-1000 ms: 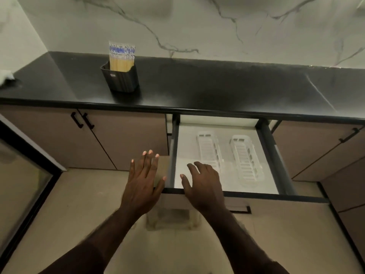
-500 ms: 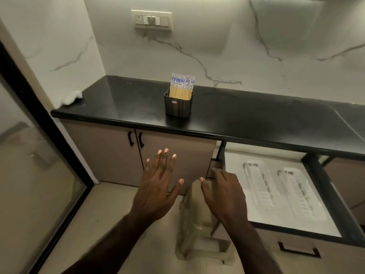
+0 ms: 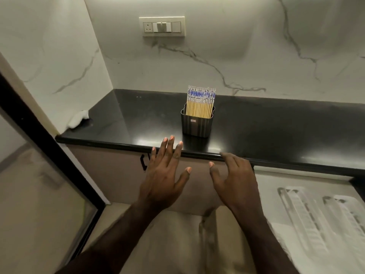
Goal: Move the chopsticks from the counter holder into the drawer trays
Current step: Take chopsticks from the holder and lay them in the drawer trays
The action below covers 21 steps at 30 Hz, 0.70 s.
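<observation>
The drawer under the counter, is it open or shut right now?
Open. The drawer is pulled out from under the black counter, and its white inside shows with two empty white trays lying in it.

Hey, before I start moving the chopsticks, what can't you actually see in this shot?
Head view:
- Chopsticks: lower ends hidden inside the holder; count too fine to tell.
- Trays: blurred, and cut off by the right edge.
- Cabinet handle: partly behind the left hand.
- Right hand: fingertips blurred.
</observation>
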Available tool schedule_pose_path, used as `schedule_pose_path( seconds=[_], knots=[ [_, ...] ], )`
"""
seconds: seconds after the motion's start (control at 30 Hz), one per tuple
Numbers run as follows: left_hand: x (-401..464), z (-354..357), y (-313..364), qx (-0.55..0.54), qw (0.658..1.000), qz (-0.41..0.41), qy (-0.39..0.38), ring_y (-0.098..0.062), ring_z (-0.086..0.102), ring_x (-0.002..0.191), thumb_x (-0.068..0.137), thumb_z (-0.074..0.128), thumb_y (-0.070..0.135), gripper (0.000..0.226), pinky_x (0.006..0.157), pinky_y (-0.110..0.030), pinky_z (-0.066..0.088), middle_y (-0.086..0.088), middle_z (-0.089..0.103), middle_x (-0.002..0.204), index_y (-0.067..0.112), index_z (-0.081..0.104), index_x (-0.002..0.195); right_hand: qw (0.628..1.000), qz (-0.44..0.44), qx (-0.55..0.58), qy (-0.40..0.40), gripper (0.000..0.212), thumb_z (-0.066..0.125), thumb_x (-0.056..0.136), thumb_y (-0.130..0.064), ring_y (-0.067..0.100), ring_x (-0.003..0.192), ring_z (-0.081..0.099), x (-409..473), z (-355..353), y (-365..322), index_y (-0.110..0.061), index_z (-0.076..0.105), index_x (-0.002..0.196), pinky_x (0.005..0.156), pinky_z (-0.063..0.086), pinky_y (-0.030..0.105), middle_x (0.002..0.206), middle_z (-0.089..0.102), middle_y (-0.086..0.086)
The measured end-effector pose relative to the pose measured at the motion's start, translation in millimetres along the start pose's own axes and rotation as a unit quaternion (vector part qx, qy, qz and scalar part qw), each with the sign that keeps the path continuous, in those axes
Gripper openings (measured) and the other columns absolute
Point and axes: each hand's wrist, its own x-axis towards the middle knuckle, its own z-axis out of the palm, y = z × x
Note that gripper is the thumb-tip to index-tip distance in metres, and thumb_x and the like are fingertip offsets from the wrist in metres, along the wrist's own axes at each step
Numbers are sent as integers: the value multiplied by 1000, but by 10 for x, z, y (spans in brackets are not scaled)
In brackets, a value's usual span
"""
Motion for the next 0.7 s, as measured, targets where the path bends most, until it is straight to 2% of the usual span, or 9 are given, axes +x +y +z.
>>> schedule_pose_path(
  seconds=[0.1, 0.27, 0.33, 0.47, 0.53, 0.63, 0.7],
  knots=[
    [468, 87, -202, -1, 1000, 7, -1, -17, -5, 151, 95, 33, 52, 71, 122, -42, 2, -5, 2, 162, 16, 16, 154, 1000, 16, 22, 3, 56, 49, 89, -55, 22, 116, 58, 468, 197, -6, -16, 62, 127, 93, 50, 37, 123, 68, 5],
    [1183, 191, -461, -23, 999, 19, 23, -20, 1, 151, 95, 36, 50, 71, 120, -42, 3, -8, 7, 162, 13, 18, 153, 1000, 16, 2, 5, 53, 53, 91, -53, 21, 118, 58, 1136, 468, -60, -16, 60, 129, 93, 39, 28, 125, 67, 4],
    [1408, 259, -532, -31, 999, 27, 35, -20, 3, 151, 95, 38, 48, 70, 120, -42, 4, -9, 9, 161, 12, 19, 153, 1000, 25, 3, 10, 54, 50, 91, -54, 20, 117, 58, 1340, 511, -103, -17, 60, 129, 92, 40, 28, 125, 67, 3],
    [1860, 446, -686, -57, 997, 45, 39, -21, 7, 151, 95, 41, 47, 70, 121, -44, 8, -7, 10, 161, 12, 22, 153, 999, 32, -8, 2, 57, 50, 93, -54, 17, 125, 52, 1753, 620, -109, -18, 54, 136, 102, 43, 34, 134, 62, 2],
    [2048, 521, -748, -79, 995, 53, 31, -22, 6, 151, 95, 41, 47, 71, 120, -48, 10, -7, 9, 161, 13, 19, 153, 999, 41, -16, -4, 58, 50, 93, -55, 15, 128, 49, 1928, 668, -104, -20, 51, 140, 104, 42, 33, 138, 59, 0],
    [2314, 590, -823, -113, 990, 78, 16, -21, 4, 151, 95, 39, 46, 72, 121, -49, 9, -6, 7, 162, 15, 14, 153, 998, 68, -15, 0, 59, 51, 93, -54, 13, 126, 48, 2183, 777, -125, -22, 47, 143, 96, 34, 23, 139, 57, -2],
    [2466, 614, -866, -134, 986, 100, 6, -19, 1, 151, 95, 36, 49, 71, 121, -46, 4, -4, 6, 162, 16, 12, 154, 996, 91, -7, 4, 58, 52, 93, -53, 12, 125, 49, 2313, 845, -154, -24, 46, 143, 92, 30, 21, 138, 57, -3]
  ],
)
